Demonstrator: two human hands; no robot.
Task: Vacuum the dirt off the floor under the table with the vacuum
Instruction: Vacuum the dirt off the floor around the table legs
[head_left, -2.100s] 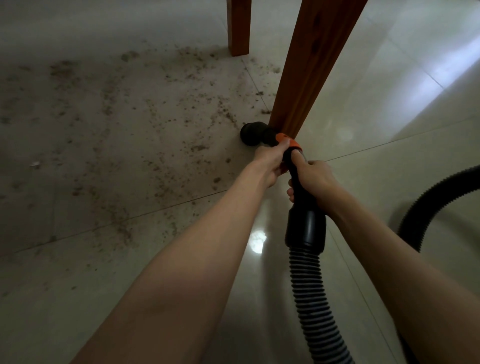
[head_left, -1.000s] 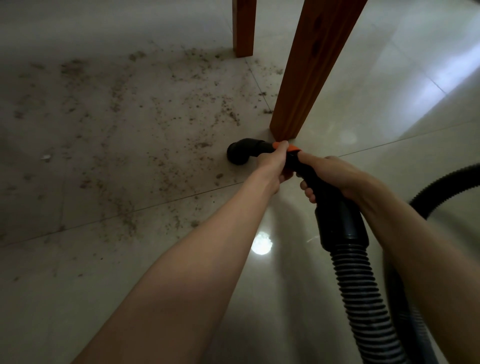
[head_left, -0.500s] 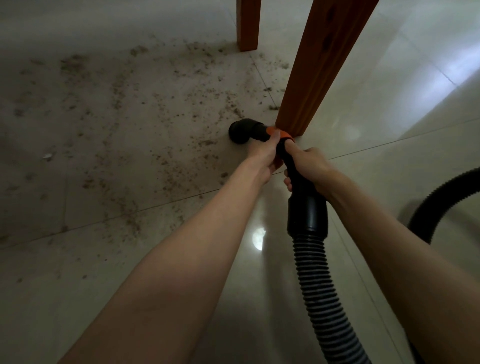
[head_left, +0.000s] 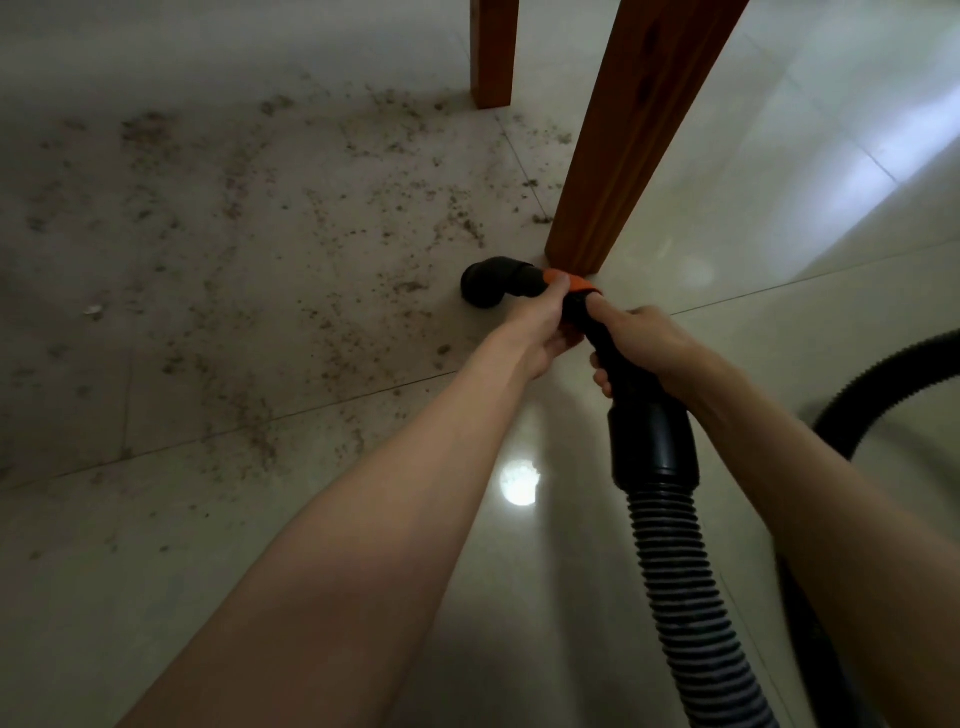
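Both hands on the wand: left hand (head_left: 540, 332) wrapped round it at the orange collar (head_left: 569, 283), right hand (head_left: 641, 338) gripping the black tube just behind. Nozzle (head_left: 485, 286) sits low on the floor (head_left: 311, 545), just beside the near leg (head_left: 618, 156), at the edge of the dirt (head_left: 322, 234).

Risks as I see them:
- Nozzle or collar clips the leg on a sideways sweep. Almost no gap there, and the collar looks about touching it.
- Hose (head_left: 680, 571) trails back and loops right; if it drags or snags, it'll pull the nozzle off line.
- Most dirt lies further left and back toward the far leg (head_left: 493, 52). Reach is already long, so I'd expect missed patches unless I move in.
- Can't tell whether the nozzle mouth is flat on the tile; tilted, it loses suction.
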